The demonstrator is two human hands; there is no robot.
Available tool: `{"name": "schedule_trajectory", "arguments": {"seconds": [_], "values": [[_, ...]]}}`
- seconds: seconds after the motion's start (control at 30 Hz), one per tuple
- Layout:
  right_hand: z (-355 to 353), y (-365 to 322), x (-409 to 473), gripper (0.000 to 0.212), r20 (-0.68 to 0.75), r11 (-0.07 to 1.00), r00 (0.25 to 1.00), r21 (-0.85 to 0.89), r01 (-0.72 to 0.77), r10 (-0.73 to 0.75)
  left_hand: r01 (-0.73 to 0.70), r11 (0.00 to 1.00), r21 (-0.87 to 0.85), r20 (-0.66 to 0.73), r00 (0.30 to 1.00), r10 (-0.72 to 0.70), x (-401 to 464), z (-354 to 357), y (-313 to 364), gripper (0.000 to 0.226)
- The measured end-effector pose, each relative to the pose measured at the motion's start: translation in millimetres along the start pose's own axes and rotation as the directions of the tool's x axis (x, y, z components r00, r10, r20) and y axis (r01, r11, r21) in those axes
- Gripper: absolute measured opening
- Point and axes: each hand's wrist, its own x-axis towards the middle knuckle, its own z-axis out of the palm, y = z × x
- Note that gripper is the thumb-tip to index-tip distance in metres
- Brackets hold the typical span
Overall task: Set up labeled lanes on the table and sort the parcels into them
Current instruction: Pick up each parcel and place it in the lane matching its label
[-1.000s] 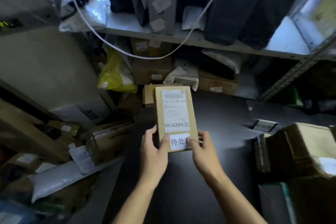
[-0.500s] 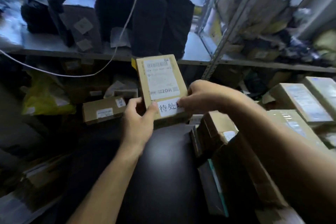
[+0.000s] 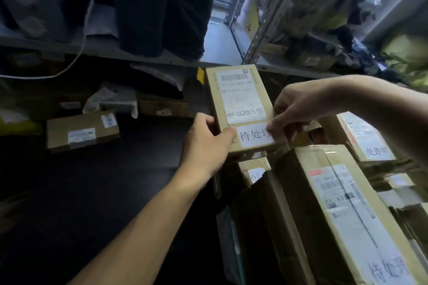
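Observation:
I hold a small flat cardboard parcel [image 3: 238, 102] above the right side of the dark table [image 3: 104, 192]. It carries a white shipping label and a white handwritten tag [image 3: 254, 135] at its near end. My left hand [image 3: 206, 143] grips the parcel's near left corner, thumb on top. My right hand [image 3: 298, 109] pinches its right edge beside the tag. Below it stands a stack of cardboard parcels [image 3: 342, 210] with similar handwritten tags.
One brown parcel [image 3: 82, 131] lies alone on the table's far left. Metal shelving [image 3: 259, 30] behind holds dark bags and boxes. More parcels [image 3: 368, 139] crowd the right edge. A white cable [image 3: 88, 25] hangs across the shelf.
The view has swung right, from the table's left side to the parcel stack. Both hands carried the parcel rightward and now hold it just over the stack.

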Motion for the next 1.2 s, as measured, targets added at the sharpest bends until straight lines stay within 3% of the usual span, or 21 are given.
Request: {"name": "schedule_trajectory", "arguments": {"seconds": [0.23, 0.5, 0.67, 0.87, 1.03, 1.2], "values": [[13, 54, 56, 0.019, 0.128, 0.993, 0.991, 0.104, -0.046, 0.033, 0.101, 0.993, -0.058, 0.074, 0.993, -0.096, 21, 38, -34, 0.037], [28, 79, 81, 0.019, 0.247, 0.996, 0.966, 0.035, -0.086, 0.075, 0.212, 0.971, -0.107, 0.146, 0.97, -0.196, 15, 61, -68, 0.053], [37, 90, 81, 0.022, 0.219, 0.999, 0.975, 0.01, -0.047, 0.043, 0.198, 0.979, -0.057, 0.14, 0.972, -0.188, 10, 65, -67, 0.062], [43, 94, 77, 0.025, 0.174, 0.985, 0.984, -0.174, -0.02, 0.051, 0.152, 0.987, 0.06, 0.128, 0.979, -0.159, 1, 64, -65, 0.075], [41, 94, 70, 0.018, 0.182, 0.996, 0.983, -0.087, -0.007, 0.023, 0.144, 0.984, 0.107, 0.108, 0.982, -0.156, 1, 63, -62, 0.08], [39, 94, 60, 0.017, 0.09, 0.994, 0.996, -0.11, 0.005, 0.005, 0.137, 0.984, 0.115, 0.107, 0.983, -0.15, -1, 62, -59, 0.08]]}}
